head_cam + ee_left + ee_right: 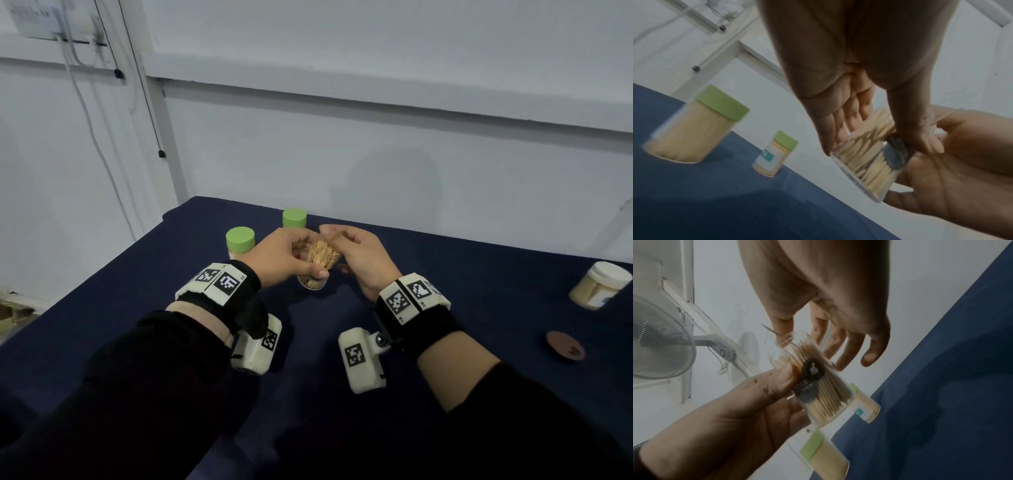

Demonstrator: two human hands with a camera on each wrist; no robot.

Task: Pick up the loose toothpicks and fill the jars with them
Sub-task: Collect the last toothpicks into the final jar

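Note:
My left hand (pixel 282 257) grips a clear lidless jar (pixel 317 265) packed with toothpicks and holds it tilted just above the dark blue table (pixel 445 281). The thumb presses the jar's dark label (pixel 812 369), with the fingers round the far side. My right hand (pixel 356 250) hovers at the jar's mouth. Its thumb and forefinger pinch a thin toothpick (pixel 774 332) over the opening, while its other fingers stretch out. In the left wrist view the jar (pixel 869 162) lies between my left hand (pixel 838 105) and my right hand (pixel 962 154).
Two full jars with green lids (pixel 240 241) (pixel 294 218) stand just behind my left hand. A jar with a white lid (pixel 601 286) and a brown lid (pixel 564 345) sit at the table's right. A fan (pixel 657 344) hangs on the wall.

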